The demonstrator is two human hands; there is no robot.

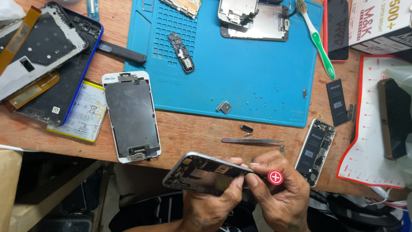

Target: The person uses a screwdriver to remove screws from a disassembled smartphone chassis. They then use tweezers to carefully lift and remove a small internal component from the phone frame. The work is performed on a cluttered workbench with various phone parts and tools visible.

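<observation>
Two hands work off the bench's near edge: left hand (214,202) grips the light, rigid, fragile phone housing (201,172) by its rim; right hand (281,195) pinches a red-capped screwdriver (275,177).

Lighting was bright and even from overhead, with short soft shadows. Mild glare showed on the blue mat (257,86). Focus was sharp throughout; edges bowed slightly.

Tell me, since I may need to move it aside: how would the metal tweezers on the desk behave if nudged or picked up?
The tweezers lie flat on bare wood, so they would probably slide, not roll. They look thin and polished, so likely light and slippery to pinch. The fine tip could bend if dropped.
</observation>
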